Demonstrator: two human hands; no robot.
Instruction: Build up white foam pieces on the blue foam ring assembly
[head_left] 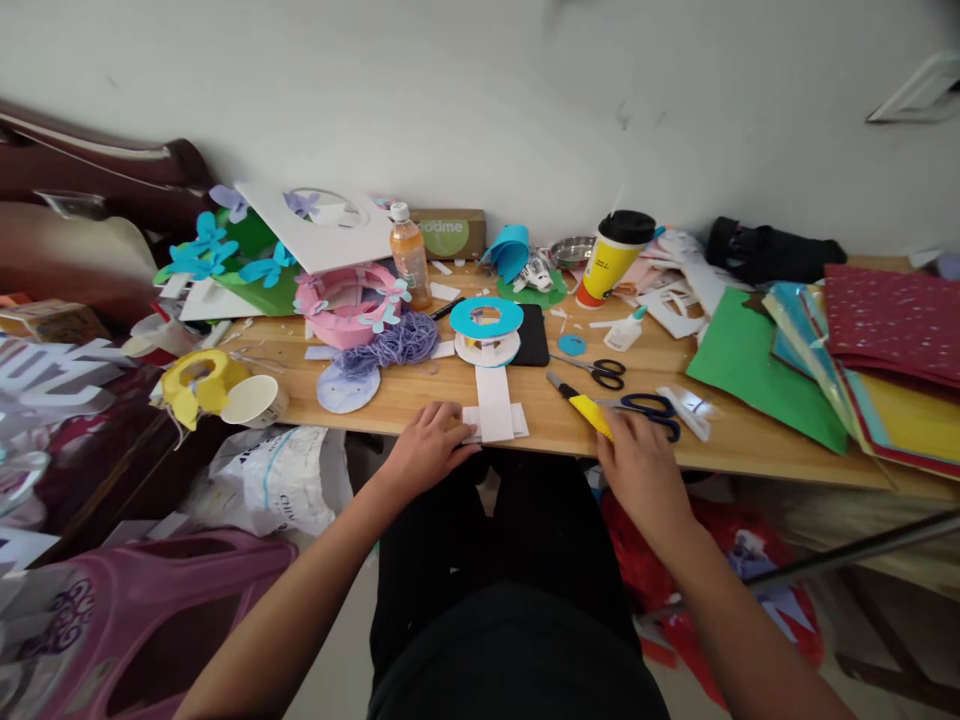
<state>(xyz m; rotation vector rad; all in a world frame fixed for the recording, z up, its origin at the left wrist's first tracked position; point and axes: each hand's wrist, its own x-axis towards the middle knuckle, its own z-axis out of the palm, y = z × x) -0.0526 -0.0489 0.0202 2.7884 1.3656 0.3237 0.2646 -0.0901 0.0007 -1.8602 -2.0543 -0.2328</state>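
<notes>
At the table's front edge, my left hand [435, 443] rests with its fingertips on the left end of some white foam strips [496, 405], one upright strip crossing shorter ones. Just beyond them lie a blue ring [487, 317] and a white ring [487, 348], beside a black phone [533, 335]. My right hand [643, 475] is closed on the near end of a yellow utility knife [591, 413], whose dark tip points away to the left. Blue-handled scissors [651, 405] lie just past the right hand, partly covered by it.
Black-handled scissors [606, 373], a glue bottle [625, 330] and a yellow cup [611, 262] stand or lie beyond the knife. Purple yarn [394, 343], a pink ring basket [345, 318] and a drink bottle [410, 258] are left of centre. Coloured sheets [772, 365] cover the right side.
</notes>
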